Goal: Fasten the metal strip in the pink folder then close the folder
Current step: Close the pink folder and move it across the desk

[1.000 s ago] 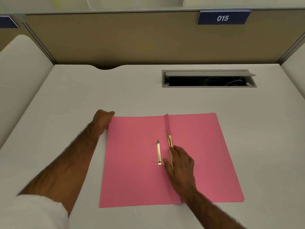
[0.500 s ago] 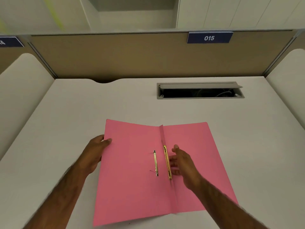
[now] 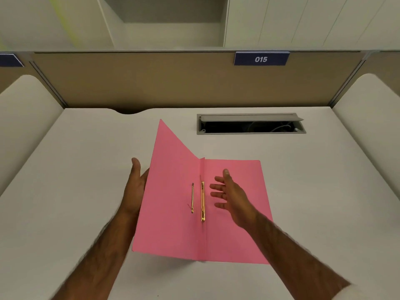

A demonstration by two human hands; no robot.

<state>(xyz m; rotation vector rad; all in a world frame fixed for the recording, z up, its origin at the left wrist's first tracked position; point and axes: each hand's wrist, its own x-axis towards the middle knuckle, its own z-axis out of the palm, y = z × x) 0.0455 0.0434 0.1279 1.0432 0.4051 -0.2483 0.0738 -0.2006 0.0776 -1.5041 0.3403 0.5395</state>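
The pink folder (image 3: 173, 213) lies open on the white desk (image 3: 86, 169), its left cover raised off the surface and tilted up toward the spine. My left hand (image 3: 135, 187) is under and behind that cover's outer edge, lifting it; the fingers are hidden behind the pink card. A gold metal strip (image 3: 202, 201) lies flat along the spine fold, and a thinner gold strip (image 3: 192, 198) sits just left of it on the raised cover. My right hand (image 3: 231, 193) hovers over the right cover with fingers spread, holding nothing.
An open grey cable hatch (image 3: 251, 124) is set into the desk behind the folder. Tan partition panels (image 3: 151, 83) with a blue "015" label (image 3: 261, 59) close off the back, and padded white dividers stand at both sides.
The left cover has risen from flat to steeply tilted as my left hand moved along its edge and lifted. My right hand came off the metal strip and opened above the right cover.
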